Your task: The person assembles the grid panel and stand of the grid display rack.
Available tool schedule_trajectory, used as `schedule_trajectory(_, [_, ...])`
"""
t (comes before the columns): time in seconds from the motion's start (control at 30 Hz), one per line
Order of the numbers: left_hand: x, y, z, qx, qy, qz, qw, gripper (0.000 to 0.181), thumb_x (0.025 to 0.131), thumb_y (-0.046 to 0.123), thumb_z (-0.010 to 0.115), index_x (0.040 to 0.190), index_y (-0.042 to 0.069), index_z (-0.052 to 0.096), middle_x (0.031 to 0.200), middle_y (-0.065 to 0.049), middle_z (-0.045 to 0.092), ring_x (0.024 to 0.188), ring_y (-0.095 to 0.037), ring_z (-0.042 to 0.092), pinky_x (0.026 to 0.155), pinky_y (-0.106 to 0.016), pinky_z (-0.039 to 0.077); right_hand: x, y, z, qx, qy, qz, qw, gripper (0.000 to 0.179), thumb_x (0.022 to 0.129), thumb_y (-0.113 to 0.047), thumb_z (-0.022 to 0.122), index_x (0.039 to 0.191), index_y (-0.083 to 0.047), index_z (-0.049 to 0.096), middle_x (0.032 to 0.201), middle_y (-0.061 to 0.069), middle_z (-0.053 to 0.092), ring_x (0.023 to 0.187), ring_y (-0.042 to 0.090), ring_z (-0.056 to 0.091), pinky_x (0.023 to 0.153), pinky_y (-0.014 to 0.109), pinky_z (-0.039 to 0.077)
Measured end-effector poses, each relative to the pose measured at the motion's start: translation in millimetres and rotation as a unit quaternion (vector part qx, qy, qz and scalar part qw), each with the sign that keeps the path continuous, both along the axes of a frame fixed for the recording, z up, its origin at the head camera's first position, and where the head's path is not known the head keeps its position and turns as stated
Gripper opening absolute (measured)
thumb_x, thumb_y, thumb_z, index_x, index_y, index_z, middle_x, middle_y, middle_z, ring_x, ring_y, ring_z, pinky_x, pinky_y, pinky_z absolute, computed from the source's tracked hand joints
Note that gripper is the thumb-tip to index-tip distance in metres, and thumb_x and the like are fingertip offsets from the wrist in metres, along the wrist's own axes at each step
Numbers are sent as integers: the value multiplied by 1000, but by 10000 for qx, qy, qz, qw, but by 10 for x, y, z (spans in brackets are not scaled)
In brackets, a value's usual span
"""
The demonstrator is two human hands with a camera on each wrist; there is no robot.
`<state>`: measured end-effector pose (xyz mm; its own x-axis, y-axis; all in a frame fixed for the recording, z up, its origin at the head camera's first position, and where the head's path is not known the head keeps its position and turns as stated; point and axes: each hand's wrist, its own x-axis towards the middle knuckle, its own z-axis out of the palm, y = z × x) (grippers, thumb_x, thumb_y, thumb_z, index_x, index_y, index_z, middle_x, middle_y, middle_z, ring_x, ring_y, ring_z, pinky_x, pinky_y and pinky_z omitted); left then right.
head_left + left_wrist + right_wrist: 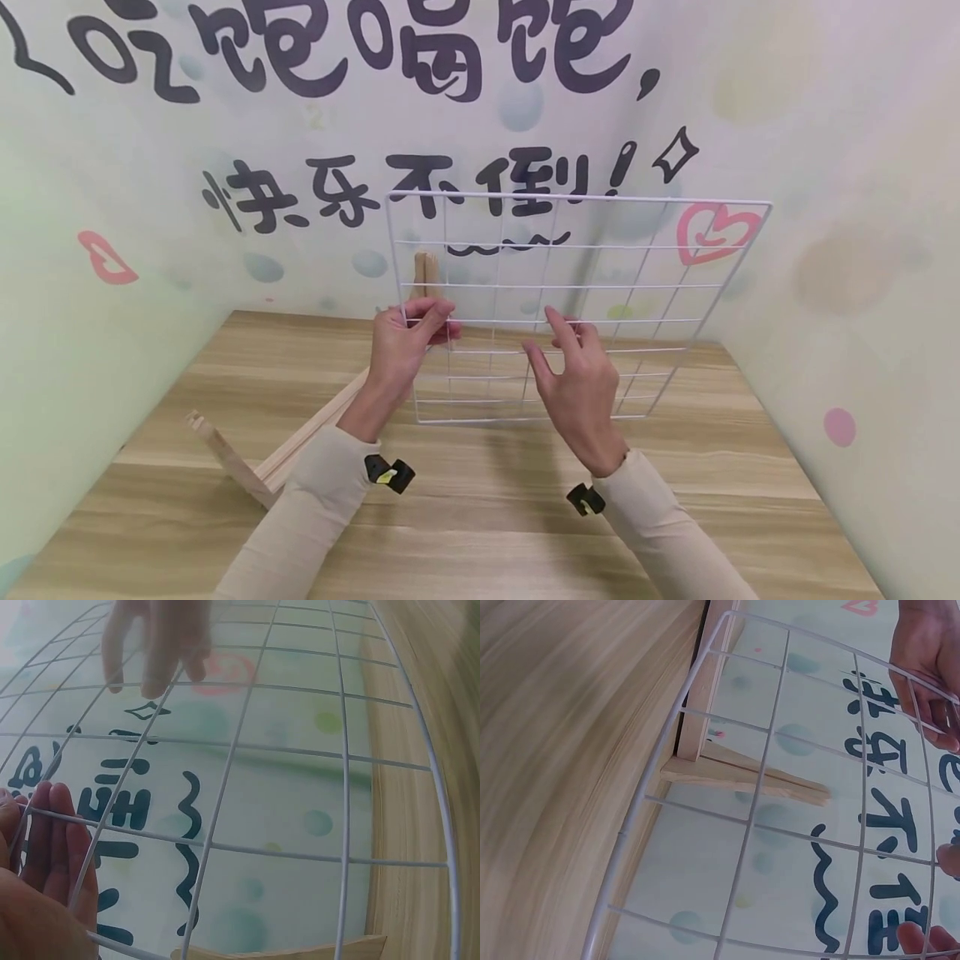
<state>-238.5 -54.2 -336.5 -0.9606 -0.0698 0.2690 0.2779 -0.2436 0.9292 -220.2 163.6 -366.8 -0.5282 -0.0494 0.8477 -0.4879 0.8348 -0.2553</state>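
A white wire grid panel (577, 197) stands tilted upright in front of me, its lower edge close over the wooden table. My left hand (397, 346) grips its left side, the thumb in front and the other fingers behind the wires. Near the panel's middle, my right hand (581, 379) has thumb and forefinger spread apart, fingertips right at the wires. The left wrist view shows that right hand's loosely extended fingers (157, 660) overlapping the mesh. Behind the panel and left forearm lies a wooden frame (225, 454), partly hidden, with upturned ends.
The wood-grain table (480, 533) meets a printed back wall (300, 125) bearing large dark lettering. Side walls rise at left and right. In the right wrist view, the frame's far end piece (780, 784) shows through the mesh, close to the back wall.
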Motion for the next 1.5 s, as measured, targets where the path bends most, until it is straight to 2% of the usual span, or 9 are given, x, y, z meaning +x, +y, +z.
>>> schedule_trajectory(0.23, [30,-59,-5,-631,127,-319,9974,30,93,14,67,112,-10,65,87,-5,75,79,-10,72,80,-26,58,-50,-21,-30,-212,233,-92,9995,40,83,-20,78,120,-8,67,100,19,64,74,28,69,48,40,48])
schedule_trajectory(0.37, [70,-127,-6,-1449,317,-639,9869,37,94,18,67,125,-1,59,108,-14,72,97,-17,70,87,-26,55,-78,-8,-47,-344,329,-154,9987,35,83,-19,75,115,-7,68,96,19,64,73,28,70,46,41,48])
schedule_trajectory(0.53, [153,-308,18,-2131,629,-856,9712,76,91,45,64,147,6,33,138,-16,54,125,-30,54,105,-44,45,-84,0,-29,-401,412,-161,9982,35,81,-18,76,113,-7,68,95,19,64,72,28,70,43,42,46])
schedule_trajectory(0.67, [308,-545,84,-2626,1019,-568,9578,82,95,55,53,154,8,21,149,-16,41,137,-32,40,112,-52,30,-82,-3,-7,-406,399,-143,9983,34,83,-20,74,114,-8,68,95,19,65,72,27,71,42,41,45])
schedule_trajectory(0.9, [705,-1056,265,-3406,1828,383,9215,65,98,30,60,154,12,30,157,-8,34,146,-25,27,118,-48,18,-71,13,0,-386,452,-167,9981,32,83,-20,74,112,-7,69,95,19,65,71,26,70,41,40,44])
schedule_trajectory(1.17, [965,-1729,172,-4114,1570,1634,8828,82,93,34,61,158,10,15,160,-20,13,145,-36,5,111,-60,-5,-75,44,31,-390,534,-84,9978,33,81,-18,75,112,-7,70,96,18,66,72,26,71,42,40,44])
schedule_trajectory(1.23, [1011,-1866,103,-4103,1250,1701,8872,86,93,34,60,158,9,9,159,-22,6,145,-37,0,109,-63,-11,-69,58,35,-391,538,-85,9977,34,81,-17,75,112,-7,70,96,18,66,72,27,72,42,40,43])
schedule_trajectory(1.4, [1169,-2155,-142,-3689,256,1448,9178,95,96,38,59,156,12,-10,161,-20,-8,147,-40,-13,103,-70,-24,-57,90,44,-384,566,-79,9976,33,82,-18,74,113,-6,70,96,19,67,72,27,72,42,40,42])
schedule_trajectory(1.5, [1261,-2292,-359,-3741,-187,1190,9195,101,98,38,59,154,15,-21,161,-19,-15,146,-47,-17,103,-75,-18,-72,101,63,-376,636,-76,9972,33,82,-17,74,113,-6,70,95,18,66,72,27,72,42,39,42])
